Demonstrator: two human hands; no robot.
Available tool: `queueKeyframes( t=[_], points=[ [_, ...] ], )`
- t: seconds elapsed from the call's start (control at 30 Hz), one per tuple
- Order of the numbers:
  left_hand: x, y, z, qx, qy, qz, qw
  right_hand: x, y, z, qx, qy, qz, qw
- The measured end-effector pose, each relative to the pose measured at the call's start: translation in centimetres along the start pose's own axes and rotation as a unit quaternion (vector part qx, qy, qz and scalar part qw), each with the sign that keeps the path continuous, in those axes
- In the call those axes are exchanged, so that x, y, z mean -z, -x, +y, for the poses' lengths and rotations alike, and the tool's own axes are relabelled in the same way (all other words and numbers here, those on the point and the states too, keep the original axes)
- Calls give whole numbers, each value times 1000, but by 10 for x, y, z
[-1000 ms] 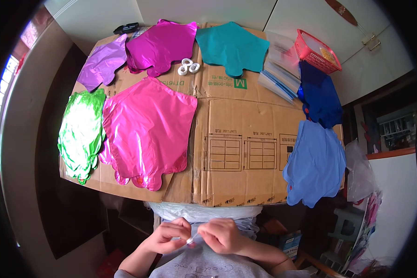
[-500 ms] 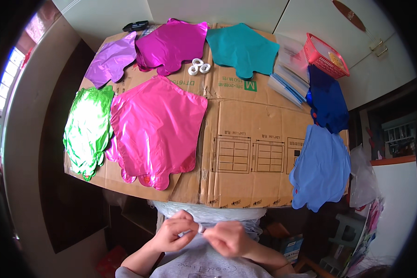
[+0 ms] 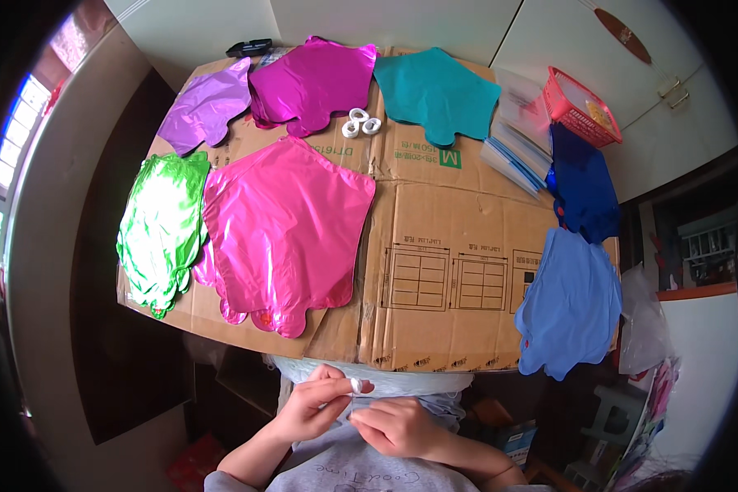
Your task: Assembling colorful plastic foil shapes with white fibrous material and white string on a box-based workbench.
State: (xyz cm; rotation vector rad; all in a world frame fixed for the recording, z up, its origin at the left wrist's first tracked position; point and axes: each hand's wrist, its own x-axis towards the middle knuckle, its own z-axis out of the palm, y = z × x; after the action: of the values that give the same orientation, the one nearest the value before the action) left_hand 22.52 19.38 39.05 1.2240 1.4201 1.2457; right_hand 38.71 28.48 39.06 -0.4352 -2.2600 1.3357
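My left hand [image 3: 313, 406] is closed in front of the cardboard's near edge. A small white ring-shaped roll [image 3: 356, 385] sits around one of its fingers, near the fingertip. Just to the right, my right hand [image 3: 398, 426] has its fingers curled and its thumb pressed against them. Anything thin between those fingertips is too small to make out. Three similar white rolls [image 3: 361, 123] lie together on the cardboard, far from both hands. Nearest to the hands on the cardboard lies a pile of shiny pink foil sheets [image 3: 287, 238] with scalloped lower edges.
The flattened cardboard [image 3: 459, 213] covers the tabletop. Around it lie green foil [image 3: 162, 230], lilac foil [image 3: 205, 107], purple foil [image 3: 316, 82], teal foil [image 3: 437, 94], dark blue foil [image 3: 584, 180] and light blue foil [image 3: 570, 303]. A red basket [image 3: 580, 107] stands at the far right.
My right hand has drawn slightly away from the white roll and now sits lower. The roll has risen a little on the left hand's finger. The whole view has shifted slightly.
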Motion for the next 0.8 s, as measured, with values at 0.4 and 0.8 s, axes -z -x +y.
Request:
queueKeyframes(
  t=[0.4, 0.8],
  points=[
    [11, -1, -4, -47, 61, -107, 991, 19, -11, -3, -34, 35, 33, 998],
    [2, 3, -4, 44, 230, -26, 972, 4, -10, 4, -55, -17, 24, 998]
  ],
)
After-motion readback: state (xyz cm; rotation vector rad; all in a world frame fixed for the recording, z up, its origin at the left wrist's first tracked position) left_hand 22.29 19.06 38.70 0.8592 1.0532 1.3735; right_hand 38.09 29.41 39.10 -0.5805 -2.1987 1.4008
